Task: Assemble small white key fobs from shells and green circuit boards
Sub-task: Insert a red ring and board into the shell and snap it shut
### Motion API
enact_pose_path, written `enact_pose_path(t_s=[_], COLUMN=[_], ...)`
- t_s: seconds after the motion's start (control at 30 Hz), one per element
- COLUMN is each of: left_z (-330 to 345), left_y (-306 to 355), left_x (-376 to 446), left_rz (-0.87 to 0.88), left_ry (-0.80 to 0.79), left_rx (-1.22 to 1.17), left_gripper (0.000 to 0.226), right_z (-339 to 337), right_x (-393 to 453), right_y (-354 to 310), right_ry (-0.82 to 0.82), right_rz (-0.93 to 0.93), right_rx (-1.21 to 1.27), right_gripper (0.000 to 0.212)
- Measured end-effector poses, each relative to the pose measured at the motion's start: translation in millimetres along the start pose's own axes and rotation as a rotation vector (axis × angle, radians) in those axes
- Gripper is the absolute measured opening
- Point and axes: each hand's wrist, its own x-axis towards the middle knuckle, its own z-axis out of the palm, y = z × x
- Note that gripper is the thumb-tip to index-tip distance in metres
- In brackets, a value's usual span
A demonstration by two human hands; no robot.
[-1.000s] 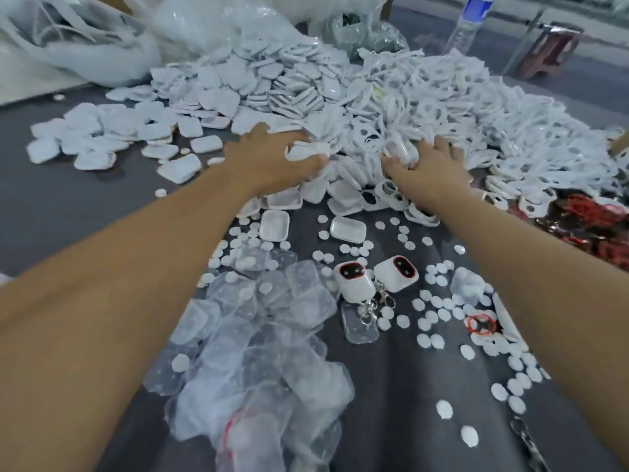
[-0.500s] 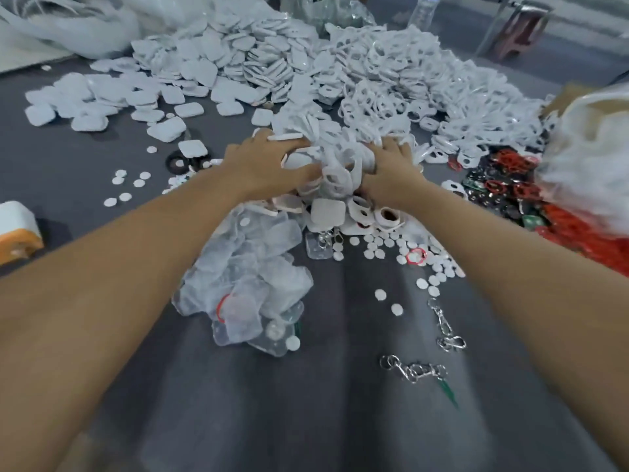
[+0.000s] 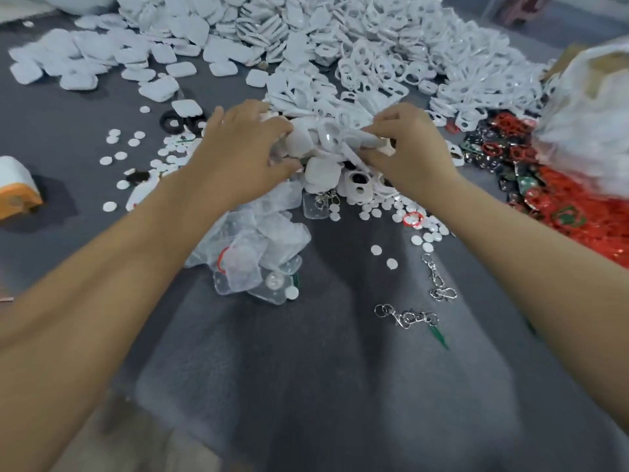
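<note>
Low in the frame, two bare forearms are reaching up across the grey table [image 3: 323, 386], where metal keyring clasps [image 3: 406, 316] are lying right of centre and a heap of clear plastic sleeves [image 3: 258, 247] is sitting just left of centre. At mid-frame the left hand [image 3: 238, 155] and the right hand [image 3: 408, 148] are facing each other over a bunch of white shells [image 3: 323, 144], fingers curling round it from both sides and gripping it. Small white discs [image 3: 376, 249] are lying scattered around them. At the right edge, a pile of green circuit boards with red rings [image 3: 558, 199] is lying beside a white bag [image 3: 592, 107]. Across the top, the big pile of white shells and frames [image 3: 340, 39] is spreading wide.
</note>
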Motion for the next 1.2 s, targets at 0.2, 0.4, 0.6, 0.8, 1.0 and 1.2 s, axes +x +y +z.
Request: enact_pose_path(t_s=[0.2,0.4,0.6,0.8,1.0,1.2], left_z=[-1.4,-10.0,-15.4,-12.2,21.2,41.1], left_y=[26.7,50.9,65.4,100.8,162.6,235.1], left_x=[-15.6,-38.8,-77.6,-124.0,-181.1,-209.2], left_rz=[0.051,-0.02,-0.15,-0.115,-0.143,-0.15], left_ry=[0.218,0.418,0.423,0.228,0.12,0.055], left_rx=[-0.032,-0.244,-0.158,-0.671,-0.785,-0.894], left_gripper=[0.034,0.029,0.028,0.023,0.017,0.019], right_z=[15.8,20.8,13.4,-3.6,-21.8,-48.6], right_x=[-19.9,-31.6,-55.0,-132.3,-245.5,-336.0], right_y=[-23.6,-49.9,-57.6,-60.7,-50.3,-35.3], right_ry=[0.12,0.211,0.083,0.139,0.328,0.476], right_rz=[0.119,0.24,0.289,0.19,0.365,0.603], right_rx=[0.198,0.426,0.493,0.345,0.466,0.991], right_gripper=[0.04,0.036,0.035,0.05,0.017,0.024])
